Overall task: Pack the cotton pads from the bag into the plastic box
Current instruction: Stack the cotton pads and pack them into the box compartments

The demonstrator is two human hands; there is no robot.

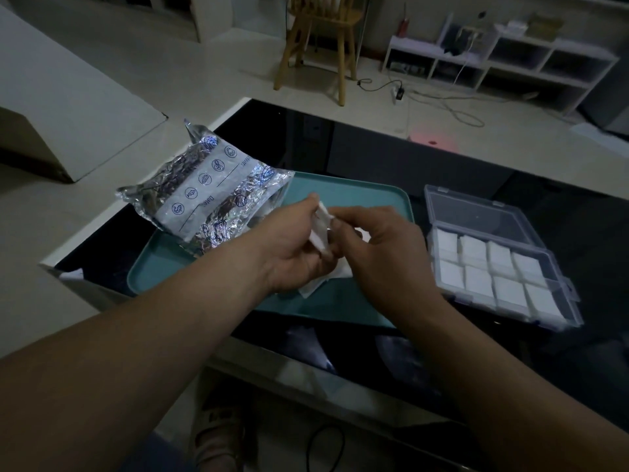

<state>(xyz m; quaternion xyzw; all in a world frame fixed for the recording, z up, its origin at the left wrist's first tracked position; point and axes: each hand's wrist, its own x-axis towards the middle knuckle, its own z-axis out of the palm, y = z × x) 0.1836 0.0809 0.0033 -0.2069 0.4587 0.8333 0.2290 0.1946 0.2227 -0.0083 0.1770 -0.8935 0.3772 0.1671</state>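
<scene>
- A white, soft-looking, square-edged cotton pad [321,226] is pinched between the two hands, held on edge above the tray.
- The left hand [292,247] is closed on the near side of that pad, with its fingers [306,203] curled round it.
- The right hand [377,247] is curled as well, and the pad's far edge is nipped by its fingers [354,212]. The grip there is slightly blurred.
- Directly beneath the fingers, a few loose pads [328,281] are seen lying flat and overlapping on a teal tray [360,195].
- To the right of the fingers, a clear plastic box [558,284] is set on the dark glossy surface [374,144], well apart from both hands.
- Its lid [476,212] is laid back open. Its eight compartments, in two rows of four, are each filled with packed pads [476,277], white and square.
- To the left of the fingers and a little beyond them, a crinkled silver foil bag [204,192] is propped on the tray's left edge, with its mouth turned toward the hands.
- On the bag's white strip the word "Date" can be read beside a ruled line, and a row of round blue pictograms is printed along it. The remaining print is too small to be read.
- Far beyond the fingers, a wooden chair [320,39] and a low white shelf [510,63] are stood on the floor.
</scene>
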